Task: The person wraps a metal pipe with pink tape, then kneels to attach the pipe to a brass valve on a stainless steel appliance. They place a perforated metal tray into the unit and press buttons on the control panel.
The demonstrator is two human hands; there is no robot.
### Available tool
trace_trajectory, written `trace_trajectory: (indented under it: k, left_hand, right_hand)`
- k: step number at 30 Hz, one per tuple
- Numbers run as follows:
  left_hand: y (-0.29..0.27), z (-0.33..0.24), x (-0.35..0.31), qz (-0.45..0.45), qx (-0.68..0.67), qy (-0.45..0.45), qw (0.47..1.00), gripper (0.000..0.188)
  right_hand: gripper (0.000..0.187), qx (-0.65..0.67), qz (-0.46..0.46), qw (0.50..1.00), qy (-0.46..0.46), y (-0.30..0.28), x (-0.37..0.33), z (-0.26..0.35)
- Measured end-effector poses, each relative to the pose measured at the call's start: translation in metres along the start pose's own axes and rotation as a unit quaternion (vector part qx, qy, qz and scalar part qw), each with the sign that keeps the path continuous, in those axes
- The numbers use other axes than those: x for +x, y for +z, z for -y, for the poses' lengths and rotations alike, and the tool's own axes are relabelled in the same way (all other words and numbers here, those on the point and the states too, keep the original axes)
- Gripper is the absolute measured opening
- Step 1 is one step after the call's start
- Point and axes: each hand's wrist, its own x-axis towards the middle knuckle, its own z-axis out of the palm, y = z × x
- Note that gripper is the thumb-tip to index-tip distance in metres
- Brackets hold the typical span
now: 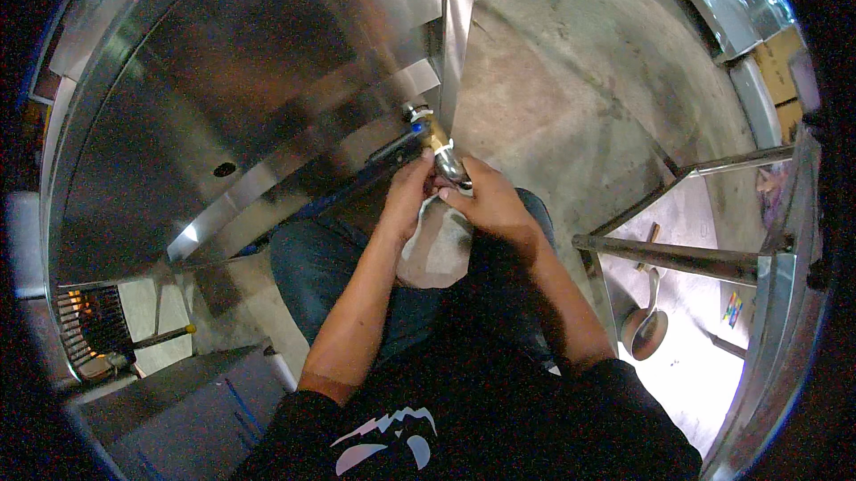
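Observation:
A shiny metal pipe elbow (pixel 453 167) joins a brass valve (pixel 435 135) at the edge of a large stainless steel panel. White tape shows around their joint. My right hand (pixel 492 203) is closed around the elbow's lower end, thumb and index finger on either side. From the other side my left hand (pixel 410 194) pinches at the elbow, its thumb beside the valve; some of its fingertips are hidden. A thin white strip (pixel 423 202) hangs below my fingers. A dark bar (pixel 385 158) with a blue end lies against the valve.
The steel panel (pixel 241 62) fills the upper left, with a dark round hole in it. Concrete floor (pixel 562 80) lies to the right. A metal frame rail (pixel 678 258) crosses at right, above a pan (pixel 644 333). A grey box (pixel 178 419) stands lower left.

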Motion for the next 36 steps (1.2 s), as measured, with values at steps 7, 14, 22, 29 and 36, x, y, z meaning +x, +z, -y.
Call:
trace_trajectory:
  k: [7, 14, 22, 29, 36]
  left_hand:
    - [-0.005, 0.0, 0.006, 0.003, 0.116, 0.053, 0.992, 0.051]
    - [-0.002, 0.001, 0.006, -0.012, 0.118, 0.051, 0.992, 0.049]
    - [-0.005, 0.003, 0.011, -0.016, 0.093, 0.045, 0.995, 0.044]
    - [0.0, 0.004, 0.015, -0.059, 0.122, 0.09, 0.987, 0.042]
    - [0.002, 0.003, 0.023, -0.081, 0.163, 0.115, 0.977, 0.043]
  right_hand:
    - [0.041, -0.034, -0.004, 0.999, 0.03, 0.014, 0.006, -0.012]
    - [0.042, 0.142, 0.006, 0.989, 0.04, 0.024, 0.005, -0.025]
    - [0.048, 0.339, 0.032, 0.931, 0.132, 0.021, 0.001, -0.037]
    - [0.047, 0.23, -0.063, 0.964, 0.118, 0.002, 0.035, -0.058]
    - [0.028, 0.252, -0.045, 0.96, 0.113, -0.005, 0.052, -0.036]
